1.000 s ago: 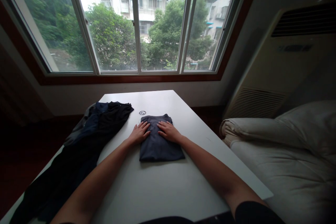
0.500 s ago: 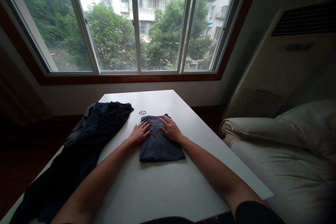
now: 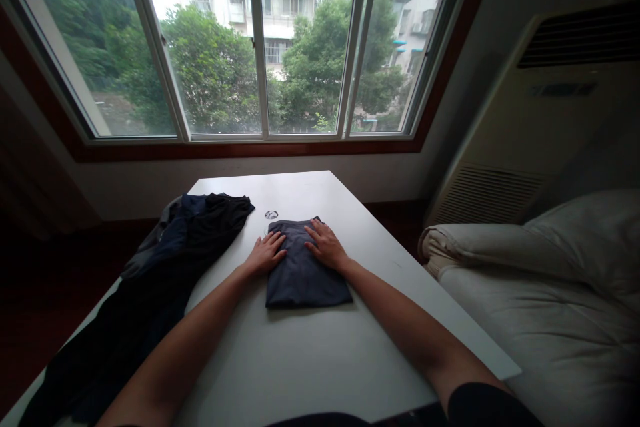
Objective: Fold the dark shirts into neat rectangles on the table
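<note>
right hand (image 3: 327, 247) shifted outward, folded garment (image 3: 306, 277) unmoved

Folded dark blue-grey garment (image 3: 304, 273) on the white worktop (image 3: 310, 360).
Neat flat rectangle, long axis running away from the viewer, lying just right of the loose dark clothes pile (image 3: 165, 273), near a small ring mark (image 3: 271, 214).

Dark clothes pile (image 3: 195, 237), white bedding (image 3: 550, 300)

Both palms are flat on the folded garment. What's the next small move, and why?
Probably slide both palms toward you to smooth it: the left hand and right hand lie open on the far half of the folded garment, and its near half on the white table lies untouched.
</note>
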{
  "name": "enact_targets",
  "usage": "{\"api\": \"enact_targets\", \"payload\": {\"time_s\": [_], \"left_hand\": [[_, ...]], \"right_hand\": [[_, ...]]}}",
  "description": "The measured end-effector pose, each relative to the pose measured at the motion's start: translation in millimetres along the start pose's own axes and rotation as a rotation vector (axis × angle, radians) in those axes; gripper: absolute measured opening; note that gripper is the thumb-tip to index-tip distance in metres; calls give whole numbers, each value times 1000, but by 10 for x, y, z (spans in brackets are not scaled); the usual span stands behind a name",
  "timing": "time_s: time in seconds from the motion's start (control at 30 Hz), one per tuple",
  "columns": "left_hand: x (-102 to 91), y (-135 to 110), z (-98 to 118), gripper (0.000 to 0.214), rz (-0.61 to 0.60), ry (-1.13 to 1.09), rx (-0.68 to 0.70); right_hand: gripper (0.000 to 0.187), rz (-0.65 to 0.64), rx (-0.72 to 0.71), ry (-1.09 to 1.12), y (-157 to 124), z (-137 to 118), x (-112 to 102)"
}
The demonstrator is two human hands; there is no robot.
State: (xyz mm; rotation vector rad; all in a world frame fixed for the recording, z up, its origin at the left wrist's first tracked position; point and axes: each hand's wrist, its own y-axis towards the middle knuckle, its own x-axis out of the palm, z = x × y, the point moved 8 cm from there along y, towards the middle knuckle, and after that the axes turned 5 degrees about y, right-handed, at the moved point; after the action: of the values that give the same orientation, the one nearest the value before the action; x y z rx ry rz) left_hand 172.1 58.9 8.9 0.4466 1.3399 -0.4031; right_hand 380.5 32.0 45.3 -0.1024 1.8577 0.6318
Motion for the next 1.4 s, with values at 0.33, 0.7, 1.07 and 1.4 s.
{"api": "enact_targets", "payload": {"time_s": [0.33, 0.7, 1.07, 1.4], "left_hand": [[-17, -2, 18, 64, -22, 7, -14], [-41, -16, 36, 65, -19, -11, -7], [-39, -13, 28, 64, -5, -13, -5], [-20, -5, 20, 64, -5, -9, -4]], "right_hand": [[60, -62, 69, 24, -1, 120, 132], [61, 32, 274, -14, -20, 357, 19], [61, -40, 163, 19, 4, 256, 110], [56, -39, 166, 15, -2, 290, 142]]}}
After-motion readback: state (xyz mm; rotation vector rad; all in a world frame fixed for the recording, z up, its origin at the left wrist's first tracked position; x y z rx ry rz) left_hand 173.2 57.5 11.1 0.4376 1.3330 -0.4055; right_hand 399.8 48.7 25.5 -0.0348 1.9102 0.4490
